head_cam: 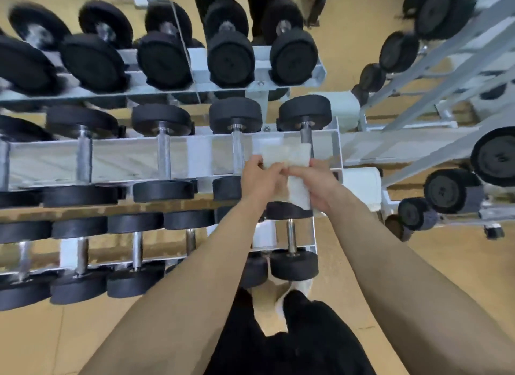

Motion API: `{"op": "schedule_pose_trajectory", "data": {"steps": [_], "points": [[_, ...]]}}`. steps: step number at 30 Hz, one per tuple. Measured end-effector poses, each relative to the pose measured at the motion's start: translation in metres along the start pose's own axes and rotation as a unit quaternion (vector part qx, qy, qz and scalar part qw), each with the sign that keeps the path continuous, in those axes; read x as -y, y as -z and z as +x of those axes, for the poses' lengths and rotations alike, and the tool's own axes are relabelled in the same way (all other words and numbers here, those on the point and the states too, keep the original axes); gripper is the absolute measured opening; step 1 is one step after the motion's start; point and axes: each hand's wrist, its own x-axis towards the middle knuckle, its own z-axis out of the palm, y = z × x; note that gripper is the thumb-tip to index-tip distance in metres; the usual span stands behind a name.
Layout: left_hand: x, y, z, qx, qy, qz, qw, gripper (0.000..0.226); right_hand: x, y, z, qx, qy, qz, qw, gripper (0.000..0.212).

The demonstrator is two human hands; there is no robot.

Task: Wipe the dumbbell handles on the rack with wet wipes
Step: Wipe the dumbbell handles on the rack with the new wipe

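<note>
Dumbbell handle point(306, 136) pointed away just beyond the right hand point(315, 185); its fingers point(299, 173) and the left hand point(257, 179) pinched the wet wipe point(284, 153).

Bare left hand point(257, 179), bare right hand point(317, 185), 2 bare forearms point(195, 277), black trousers point(306, 346), pale shoes point(280, 305)

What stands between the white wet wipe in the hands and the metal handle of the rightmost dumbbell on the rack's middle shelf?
Nothing visible does. The white wet wipe, pinched by the left hand and right hand, is right beside the grey metal handle; its top corner overlaps that handle in view, though contact cannot be told.
</note>
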Motion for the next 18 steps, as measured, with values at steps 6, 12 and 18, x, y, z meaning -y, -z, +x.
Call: {"op": "schedule_pose_trajectory", "data": {"steps": [6, 12, 18], "points": [[0.025, 0.092, -0.053, -0.089, -0.049, 0.046, 0.994, 0.010, -0.019, -0.068, -0.058, -0.002, 0.025, -0.202, 0.979, 0.028], [0.082, 0.179, -0.133, -0.204, -0.066, 0.037, 0.976, 0.020, -0.050, -0.149, -0.124, 0.202, 0.078, -0.298, 0.930, 0.028], [0.155, 0.278, -0.229, -0.320, -0.029, 0.022, 0.947, 0.020, -0.107, -0.239, -0.190, 0.216, 0.109, -0.411, 0.879, 0.023]]}}
